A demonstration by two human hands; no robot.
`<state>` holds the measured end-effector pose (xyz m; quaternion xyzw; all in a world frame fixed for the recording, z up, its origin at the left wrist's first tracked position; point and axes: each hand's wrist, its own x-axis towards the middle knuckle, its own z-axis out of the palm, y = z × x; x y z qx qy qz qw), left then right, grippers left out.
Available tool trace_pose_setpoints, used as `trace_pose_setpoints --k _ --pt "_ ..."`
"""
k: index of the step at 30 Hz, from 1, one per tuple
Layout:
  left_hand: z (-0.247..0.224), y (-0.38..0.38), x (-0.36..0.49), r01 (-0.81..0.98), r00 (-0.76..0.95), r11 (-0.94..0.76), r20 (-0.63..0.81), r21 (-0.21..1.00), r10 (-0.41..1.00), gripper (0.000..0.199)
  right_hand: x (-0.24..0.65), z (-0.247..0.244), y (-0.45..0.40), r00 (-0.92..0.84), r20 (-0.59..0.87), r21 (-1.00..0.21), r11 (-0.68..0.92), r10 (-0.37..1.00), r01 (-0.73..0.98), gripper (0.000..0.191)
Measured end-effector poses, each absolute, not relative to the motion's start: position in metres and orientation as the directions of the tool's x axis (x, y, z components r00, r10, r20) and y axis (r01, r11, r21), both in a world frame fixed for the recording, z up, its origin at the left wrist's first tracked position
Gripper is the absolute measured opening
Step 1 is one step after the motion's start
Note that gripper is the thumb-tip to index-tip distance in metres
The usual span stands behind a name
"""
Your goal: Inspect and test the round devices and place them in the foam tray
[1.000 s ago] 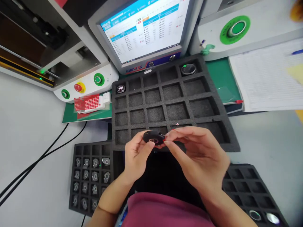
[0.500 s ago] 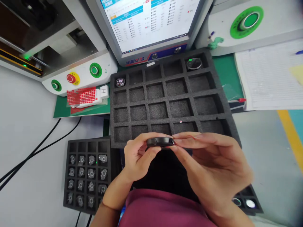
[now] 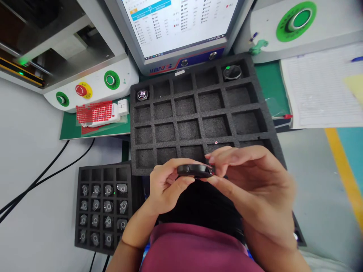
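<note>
A round black watch body [image 3: 195, 170] is held edge-on in front of my chest, without any strap that I can see. My left hand [image 3: 166, 185] pinches its left side between thumb and fingers. At its right edge is my right hand [image 3: 252, 181], thumb underneath and curled fingers at the side; a small reddish spot shows by those fingertips. The face of the watch is hidden. Just beyond my hands lies a black foam tray [image 3: 188, 130], with a lit watch [image 3: 142, 95] in its far left pocket and a dark watch [image 3: 232, 72] in its far right one.
A lower foam tray [image 3: 105, 173] at left holds several wrapped watch parts. Behind stand a monitor [image 3: 181, 30] and machines with a red button [image 3: 81, 90] and green buttons [image 3: 300, 19]. Red stickers [image 3: 95, 112] lie left, paper sheets [image 3: 320, 90] right. Cables hang at left.
My right hand's fingers have curled and shifted along the watch's right edge, where the reddish spot now shows. My left hand keeps its hold. The whole view has shifted slightly.
</note>
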<state>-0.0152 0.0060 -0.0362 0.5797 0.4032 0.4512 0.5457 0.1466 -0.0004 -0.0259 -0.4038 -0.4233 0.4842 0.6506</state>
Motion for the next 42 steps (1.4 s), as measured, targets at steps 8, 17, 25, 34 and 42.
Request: trace_pose_setpoints --k 8,17,25,34,42 --pt "-0.033 0.007 -0.012 -0.058 0.266 -0.077 0.090 0.995 0.960 0.022 0.140 -0.027 -0.006 0.307 0.211 -0.940 0.279 0.928 -0.197 0.036" --pt "-0.031 0.007 -0.014 -0.021 0.326 -0.171 0.169 0.985 0.930 0.022 0.150 -0.027 0.001 0.213 0.327 -0.912 0.367 0.920 -0.183 0.029" --pt "-0.034 0.009 -0.013 0.118 0.271 -0.294 0.254 0.948 0.928 0.027 0.136 -0.038 -0.003 0.415 0.351 -0.914 0.404 0.839 -0.045 0.036" --pt "-0.040 0.011 -0.001 0.130 0.073 -0.172 0.163 0.977 0.984 0.021 0.157 -0.032 -0.015 0.197 0.500 -0.866 0.487 0.843 0.114 0.036" --pt "-0.044 0.031 -0.004 -0.051 -0.200 -0.010 -0.001 0.999 0.980 0.016 0.294 -0.083 0.044 0.456 0.476 -0.813 0.179 0.751 0.554 0.030"
